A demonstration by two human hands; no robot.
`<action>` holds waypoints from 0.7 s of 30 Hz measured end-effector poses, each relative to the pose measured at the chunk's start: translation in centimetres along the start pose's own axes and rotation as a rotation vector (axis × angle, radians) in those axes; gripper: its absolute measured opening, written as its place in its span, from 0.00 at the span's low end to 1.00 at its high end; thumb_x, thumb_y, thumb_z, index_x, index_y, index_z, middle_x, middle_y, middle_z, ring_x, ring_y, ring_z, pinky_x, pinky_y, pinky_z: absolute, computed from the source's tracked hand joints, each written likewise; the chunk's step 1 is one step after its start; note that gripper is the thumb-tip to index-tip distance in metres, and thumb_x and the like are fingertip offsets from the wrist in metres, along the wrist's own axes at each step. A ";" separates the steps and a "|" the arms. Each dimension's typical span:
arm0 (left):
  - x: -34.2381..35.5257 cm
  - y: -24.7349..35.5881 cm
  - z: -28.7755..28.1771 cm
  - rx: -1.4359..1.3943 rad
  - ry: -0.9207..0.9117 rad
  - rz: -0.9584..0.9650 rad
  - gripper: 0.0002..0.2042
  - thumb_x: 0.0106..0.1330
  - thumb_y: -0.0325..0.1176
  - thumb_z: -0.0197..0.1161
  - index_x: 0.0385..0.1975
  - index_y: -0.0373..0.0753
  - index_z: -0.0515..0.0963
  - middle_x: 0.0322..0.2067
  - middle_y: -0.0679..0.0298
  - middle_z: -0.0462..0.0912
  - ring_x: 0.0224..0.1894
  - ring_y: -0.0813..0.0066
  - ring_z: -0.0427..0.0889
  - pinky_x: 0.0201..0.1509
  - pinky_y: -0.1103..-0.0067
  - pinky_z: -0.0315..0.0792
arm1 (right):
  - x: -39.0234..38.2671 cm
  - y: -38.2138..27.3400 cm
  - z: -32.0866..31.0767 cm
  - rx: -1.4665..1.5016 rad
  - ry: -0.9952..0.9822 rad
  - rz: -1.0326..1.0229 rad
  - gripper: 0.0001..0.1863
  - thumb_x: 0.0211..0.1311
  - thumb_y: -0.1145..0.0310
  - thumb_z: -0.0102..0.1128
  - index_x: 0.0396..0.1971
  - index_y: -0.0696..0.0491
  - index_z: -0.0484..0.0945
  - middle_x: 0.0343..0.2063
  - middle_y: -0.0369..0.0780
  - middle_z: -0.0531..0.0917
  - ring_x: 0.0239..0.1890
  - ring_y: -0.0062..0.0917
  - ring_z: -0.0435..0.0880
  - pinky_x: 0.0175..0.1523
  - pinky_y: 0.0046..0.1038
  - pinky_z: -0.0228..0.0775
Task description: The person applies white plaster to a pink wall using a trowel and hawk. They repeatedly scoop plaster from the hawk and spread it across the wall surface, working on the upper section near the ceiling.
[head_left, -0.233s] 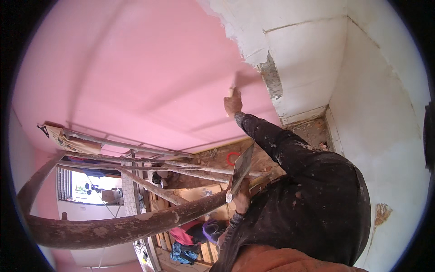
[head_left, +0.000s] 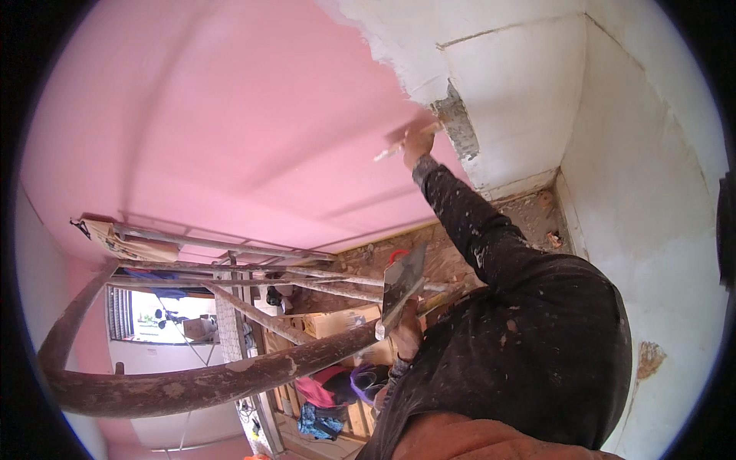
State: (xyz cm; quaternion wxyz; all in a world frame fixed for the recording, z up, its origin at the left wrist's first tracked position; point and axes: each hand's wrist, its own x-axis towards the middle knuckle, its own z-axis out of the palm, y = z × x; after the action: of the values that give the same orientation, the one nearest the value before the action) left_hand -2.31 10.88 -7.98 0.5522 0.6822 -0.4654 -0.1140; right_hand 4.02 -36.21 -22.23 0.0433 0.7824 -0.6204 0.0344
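My right hand (head_left: 418, 144) is raised to the wall and closed around a putty knife (head_left: 389, 152). One pale end of the knife points left; its other end is near a bare grey patch (head_left: 457, 123) where pink meets white. Lower down, my left hand (head_left: 408, 331) grips a flat metal trowel (head_left: 402, 285) with pale smears along its edge. The trowel is tilted and apart from the wall; the fingers behind it are partly hidden. Smooth pink wall (head_left: 268, 115) spreads left of my right hand.
A thick, worn pole (head_left: 215, 389) crosses the lower left, with scaffold bars (head_left: 253, 310) beyond it. Far below lie wooden boards (head_left: 337, 322) and heaped clothes (head_left: 326, 387). Rubble covers the floor (head_left: 360, 264) along the wall's foot. A white wall (head_left: 636, 184) stands at right.
My right hand has moved right and slightly up along the wall, and the putty knife has turned from upright to slanting sideways. My left hand and the trowel have shifted only slightly.
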 end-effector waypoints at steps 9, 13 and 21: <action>0.4 -1.0 -0.2 -0.573 0.163 -0.190 0.10 0.61 0.22 0.61 0.42 0.30 0.75 0.44 0.62 0.78 0.47 0.71 0.75 0.55 0.73 0.68 | -1.6 3.9 -27.2 0.684 0.086 0.044 0.20 0.50 0.69 0.65 0.45 0.59 0.79 0.47 0.48 0.81 0.52 0.39 0.79 0.56 0.42 0.68; 0.9 -2.3 -0.5 -0.291 0.164 0.036 0.12 0.57 0.16 0.61 0.40 0.35 0.77 0.42 0.59 0.79 0.47 0.65 0.78 0.52 0.71 0.71 | -3.2 1.1 -32.9 1.114 0.423 0.239 0.25 0.52 0.70 0.62 0.52 0.61 0.71 0.40 0.49 0.81 0.48 0.40 0.80 0.55 0.40 0.69; 0.8 -3.7 -1.3 0.404 0.072 0.413 0.11 0.54 0.15 0.61 0.34 0.36 0.82 0.39 0.49 0.82 0.43 0.51 0.81 0.47 0.65 0.75 | -6.0 -2.6 -15.7 2.629 0.386 0.239 0.09 0.57 0.70 0.58 0.34 0.53 0.68 0.29 0.38 0.74 0.29 0.28 0.73 0.41 0.33 0.70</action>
State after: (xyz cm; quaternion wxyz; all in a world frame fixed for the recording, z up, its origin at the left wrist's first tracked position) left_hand 0.90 10.97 -10.43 0.4327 0.6727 -0.5880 0.1202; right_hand 5.15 -28.08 -7.38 -0.6551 0.1660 -0.1746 0.7161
